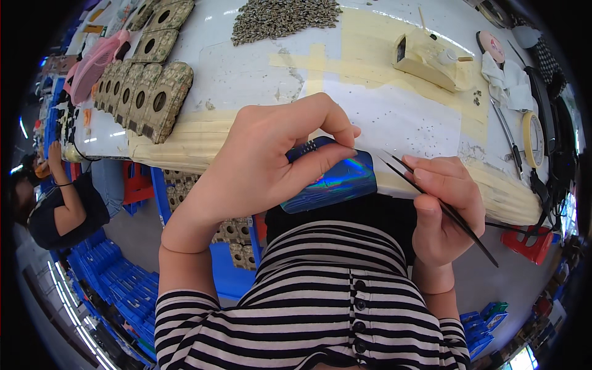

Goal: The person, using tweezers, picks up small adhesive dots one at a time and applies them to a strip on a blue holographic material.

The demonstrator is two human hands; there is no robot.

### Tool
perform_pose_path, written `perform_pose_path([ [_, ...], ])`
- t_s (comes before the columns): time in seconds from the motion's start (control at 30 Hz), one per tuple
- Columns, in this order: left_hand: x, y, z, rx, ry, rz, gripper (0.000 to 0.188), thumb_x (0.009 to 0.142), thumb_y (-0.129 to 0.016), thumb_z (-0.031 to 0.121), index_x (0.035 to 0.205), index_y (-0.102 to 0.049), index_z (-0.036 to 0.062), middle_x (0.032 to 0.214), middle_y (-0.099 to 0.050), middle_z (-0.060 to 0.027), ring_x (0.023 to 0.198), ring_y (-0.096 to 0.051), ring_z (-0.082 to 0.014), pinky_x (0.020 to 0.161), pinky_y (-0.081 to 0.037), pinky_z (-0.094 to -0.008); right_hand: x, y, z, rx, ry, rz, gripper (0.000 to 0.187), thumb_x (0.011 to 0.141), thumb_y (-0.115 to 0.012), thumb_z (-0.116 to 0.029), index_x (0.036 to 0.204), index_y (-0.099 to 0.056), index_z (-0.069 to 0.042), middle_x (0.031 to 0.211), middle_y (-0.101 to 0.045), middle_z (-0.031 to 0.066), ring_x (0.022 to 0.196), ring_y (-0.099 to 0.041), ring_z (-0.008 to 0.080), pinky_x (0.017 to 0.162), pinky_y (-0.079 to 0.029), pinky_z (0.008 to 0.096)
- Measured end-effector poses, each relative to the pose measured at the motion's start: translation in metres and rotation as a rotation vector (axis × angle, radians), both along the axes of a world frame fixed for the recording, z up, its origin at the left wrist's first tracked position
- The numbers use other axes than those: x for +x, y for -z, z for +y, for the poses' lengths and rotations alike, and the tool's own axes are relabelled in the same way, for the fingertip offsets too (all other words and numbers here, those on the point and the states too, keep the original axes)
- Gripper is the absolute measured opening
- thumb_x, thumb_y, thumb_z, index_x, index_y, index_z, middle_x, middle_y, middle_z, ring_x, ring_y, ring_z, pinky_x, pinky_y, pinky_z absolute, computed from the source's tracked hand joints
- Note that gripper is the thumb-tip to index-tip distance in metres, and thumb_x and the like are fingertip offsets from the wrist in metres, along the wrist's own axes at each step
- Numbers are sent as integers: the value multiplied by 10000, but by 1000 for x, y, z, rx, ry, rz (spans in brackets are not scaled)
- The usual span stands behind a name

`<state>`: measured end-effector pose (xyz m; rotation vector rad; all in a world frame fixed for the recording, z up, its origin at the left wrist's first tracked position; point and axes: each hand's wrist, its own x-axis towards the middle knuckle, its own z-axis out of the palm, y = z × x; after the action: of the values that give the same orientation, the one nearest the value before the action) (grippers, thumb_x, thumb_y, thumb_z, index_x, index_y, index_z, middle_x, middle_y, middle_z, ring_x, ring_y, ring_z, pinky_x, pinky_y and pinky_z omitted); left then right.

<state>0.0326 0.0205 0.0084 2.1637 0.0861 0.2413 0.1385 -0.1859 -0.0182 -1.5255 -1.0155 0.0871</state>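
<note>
My left hand (271, 154) is closed around a shiny blue case-like piece (345, 185) with rounded corners and a rainbow sheen, held tilted at the table's front edge. A row of small pale dots shows near its upper edge. Thin black tweezers (459, 219) are pinched in my right hand (447, 194), their tips just right of the blue piece and apart from it. Whether the tips hold anything is too small to tell. Beyond both hands, a white paper sheet (401, 123) lies on the table with many tiny specks scattered over it.
Camouflage-patterned pieces with oval holes (161, 102) stand in rows at the left by a pink fan (95, 68). A heap of small metallic parts (283, 18) lies at the back. A cream box (428, 61), tape roll (532, 139) and screwdriver (509, 139) are right. Someone sits far left.
</note>
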Motion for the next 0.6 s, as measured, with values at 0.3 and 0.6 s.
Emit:
perform_pose_path([
  [0.3,-4,-3,-11,366,150,-84,131,791,-688,-8,861,-587,38,1029,-709,-153,673,-668,-224,614,-522,-308,-1,-4,-3,-10,-28,18,225,797,-775,-136,947,-670,-6,927,-712,151,787,-668,242,699,-525,299],
  [0.6,-2,-3,3,-269,28,155,109,872,-650,-5,901,-544,-7,1087,-679,-189,719,-578,-33,645,-468,-176,7,1,5,-48,23,-68,154,787,-765,-70,903,-685,-8,882,-717,126,762,-665,238,697,-519,296],
])
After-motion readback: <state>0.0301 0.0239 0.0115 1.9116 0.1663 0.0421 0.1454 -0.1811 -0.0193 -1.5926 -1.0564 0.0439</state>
